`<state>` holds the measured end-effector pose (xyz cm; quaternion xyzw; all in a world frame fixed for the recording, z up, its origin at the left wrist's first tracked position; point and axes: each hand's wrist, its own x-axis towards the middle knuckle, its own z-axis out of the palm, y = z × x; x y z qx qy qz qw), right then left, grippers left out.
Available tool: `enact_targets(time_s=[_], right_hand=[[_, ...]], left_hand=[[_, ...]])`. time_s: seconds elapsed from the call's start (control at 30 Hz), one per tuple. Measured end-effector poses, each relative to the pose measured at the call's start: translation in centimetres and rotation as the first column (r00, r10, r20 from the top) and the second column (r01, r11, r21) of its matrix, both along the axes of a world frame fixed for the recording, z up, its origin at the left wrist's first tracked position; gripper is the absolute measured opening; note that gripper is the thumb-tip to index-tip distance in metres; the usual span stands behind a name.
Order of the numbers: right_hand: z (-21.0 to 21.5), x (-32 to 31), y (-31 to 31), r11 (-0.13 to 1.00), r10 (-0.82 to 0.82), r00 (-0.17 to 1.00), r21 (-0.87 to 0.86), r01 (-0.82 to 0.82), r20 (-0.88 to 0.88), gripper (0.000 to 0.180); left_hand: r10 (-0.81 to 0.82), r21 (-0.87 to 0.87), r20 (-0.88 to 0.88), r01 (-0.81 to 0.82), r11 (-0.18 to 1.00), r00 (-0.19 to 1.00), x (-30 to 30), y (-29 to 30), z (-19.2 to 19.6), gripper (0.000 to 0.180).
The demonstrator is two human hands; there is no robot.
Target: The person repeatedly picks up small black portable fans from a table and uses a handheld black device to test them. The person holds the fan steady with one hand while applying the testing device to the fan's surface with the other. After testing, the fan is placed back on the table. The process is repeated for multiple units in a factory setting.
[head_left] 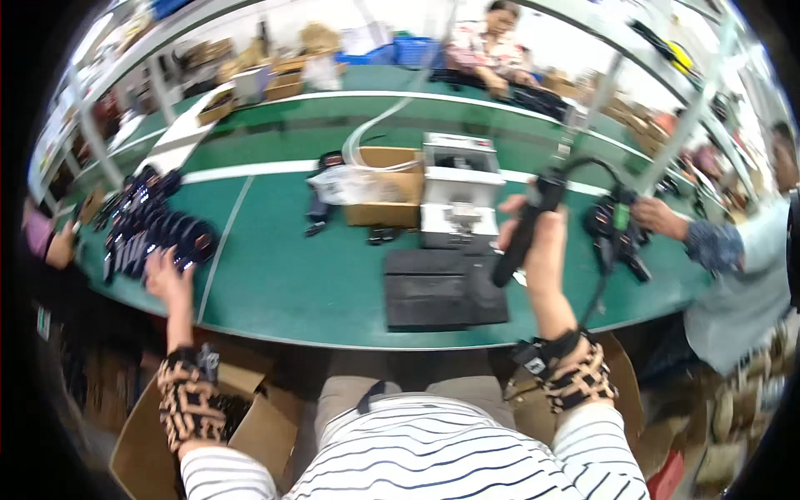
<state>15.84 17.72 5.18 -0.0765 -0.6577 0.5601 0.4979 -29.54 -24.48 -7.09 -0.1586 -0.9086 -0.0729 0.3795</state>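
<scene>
My right hand [546, 242] is raised right of the grey-and-white machine, fingers wrapped round a long black stick-shaped tool [533, 229]. A dark cable curves from the tool's upper end, and the shape resembles an electric screwdriver; motion blurs it. On the left, my left hand [171, 279] reaches to the near edge of a pile of glossy black curved parts [158, 221]. Its fingers are stretched out, touching or just short of the parts, with nothing visibly gripped. Between my hands, a black mat [446, 292] lies near the table's front edge.
Behind the mat stand the boxy machine [461, 192] and a cardboard box [383, 200] with a plastic bag. A co-worker's hand [662, 218] is at black parts on the right; another person sits left, another across the green table [275, 275]. Open cartons [267, 425] flank my legs.
</scene>
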Motion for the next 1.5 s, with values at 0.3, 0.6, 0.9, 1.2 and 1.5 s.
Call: enact_targets(time_s=[0.3,0.6,0.9,1.2,1.5], right_hand=[[0.5,2.3,7.0,0.937,-0.191,0.932,0.341,0.080,0.307,0.057],[-3.7,23.0,30.3,0.379,-0.919,0.187,0.648,0.661,0.347,0.054],[-8.4,32.8,37.7,0.720,-0.639,0.363,0.361,0.592,0.678,0.086],[-8.0,31.8,38.9,0.796,-0.522,0.428,0.240,0.556,0.737,0.061],[-10.6,30.0,38.7,0.743,-0.605,0.302,0.387,0.546,0.737,0.068]], left_hand=[[-0.829,0.311,0.261,0.769,0.558,0.495,18.9,16.8,7.6,0.032],[-0.834,0.307,0.544,0.947,0.092,-0.095,29.5,26.9,10.5,0.033],[-0.646,0.271,0.710,0.955,-0.117,-0.281,31.6,33.2,9.3,0.029],[-0.596,0.272,0.750,0.955,-0.115,-0.286,32.6,34.9,8.5,0.032],[-0.599,0.351,0.685,0.908,-0.229,-0.415,34.0,36.7,8.4,0.029]])
